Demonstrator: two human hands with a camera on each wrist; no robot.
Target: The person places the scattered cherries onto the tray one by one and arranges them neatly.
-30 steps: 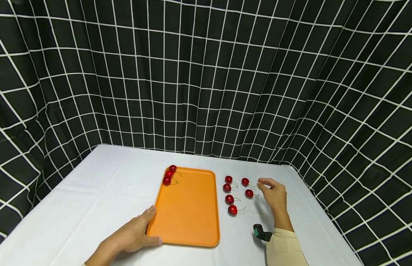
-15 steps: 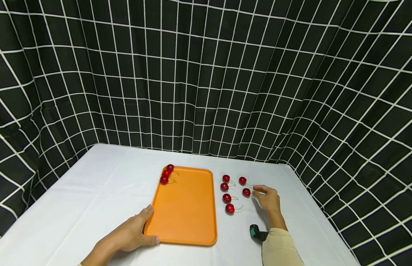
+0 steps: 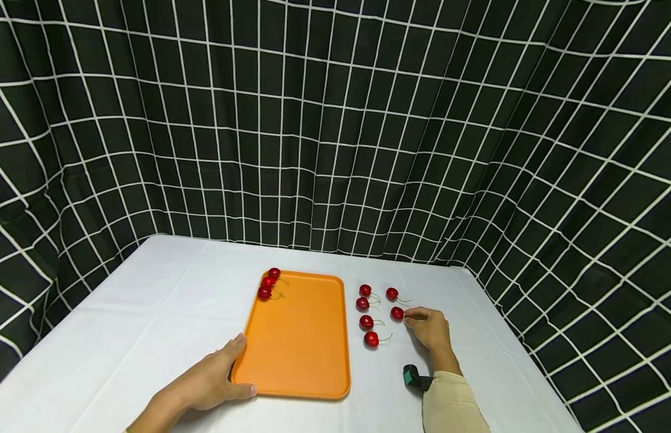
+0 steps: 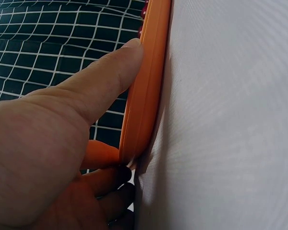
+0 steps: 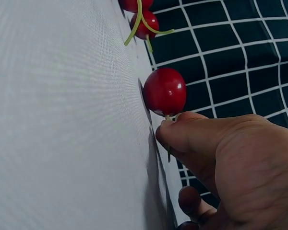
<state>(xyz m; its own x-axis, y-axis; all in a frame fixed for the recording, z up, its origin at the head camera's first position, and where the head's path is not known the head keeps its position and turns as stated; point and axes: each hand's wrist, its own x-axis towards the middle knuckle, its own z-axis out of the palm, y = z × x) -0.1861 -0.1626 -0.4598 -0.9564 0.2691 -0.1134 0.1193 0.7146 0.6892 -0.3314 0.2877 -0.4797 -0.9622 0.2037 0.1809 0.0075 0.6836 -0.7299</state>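
My left hand [image 3: 208, 376] holds the near left corner of an orange tray [image 3: 292, 343], thumb at the front edge and fingers along the left side. In the left wrist view, a finger [image 4: 120, 62] lies along the outer wall of the tray [image 4: 146, 86]. To the right, my right hand [image 3: 432, 331] pinches the stem of a red cherry [image 3: 397, 313] between thumb and fingertip. The right wrist view shows that cherry [image 5: 165, 91] down at the cloth, its stem end poking out below the fingertips. Behind it lies another cherry [image 3: 392, 294], stem pointing right.
Several cherries [image 3: 366, 322] lie in a column between the tray and my right hand. Three more cherries [image 3: 268, 281] sit at the tray's far left corner. A black strap-like device [image 3: 416, 379] is at my right wrist. Dark gridded curtains [image 3: 314, 150] surround the white table [image 3: 151, 300].
My right hand has moved left and nearer, from the far right cherry's stem to the nearer one, which it now pinches. The cherries and my left hand keep their places; the head view shifts slightly.
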